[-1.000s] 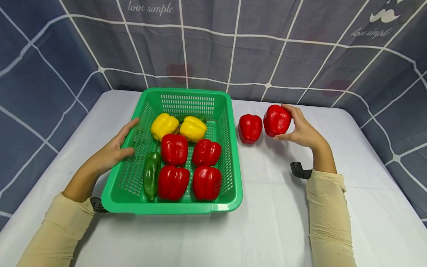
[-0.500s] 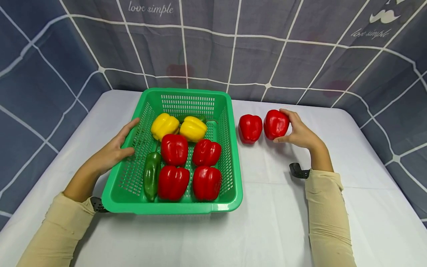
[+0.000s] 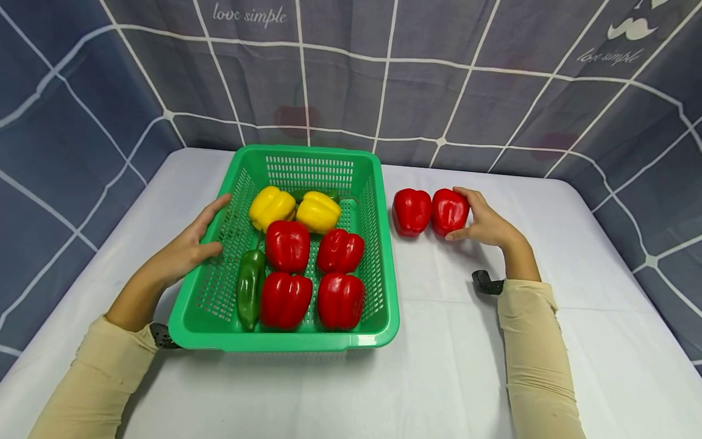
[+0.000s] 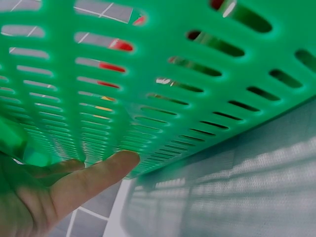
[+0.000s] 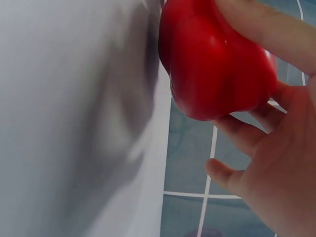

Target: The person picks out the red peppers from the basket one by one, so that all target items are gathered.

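Observation:
In the head view my left hand (image 3: 181,250) holds the left rim of a green plastic basket (image 3: 283,342). The left wrist view shows fingers (image 4: 94,182) of that hand against the basket's slotted outer wall. My right hand (image 3: 488,224) grips a red bell pepper (image 3: 450,211) from its right side, thumb in front and fingers behind. This pepper is low over the white cloth, right beside another red bell pepper (image 3: 412,211). Up close in the right wrist view, the held bell pepper (image 5: 212,64) sits between thumb and fingers.
Inside the basket are several red bell peppers (image 3: 287,246), two yellow bell peppers (image 3: 318,211) and a long green pepper (image 3: 250,286). Another green piece (image 3: 298,194) is partly hidden behind the yellow ones. A grey checked curtain (image 3: 351,79) borders the white-covered table (image 3: 428,366).
My right hand has lowered the red bell pepper and brought it slightly left, close against the other red one on the cloth. The left hand and basket have stayed in place.

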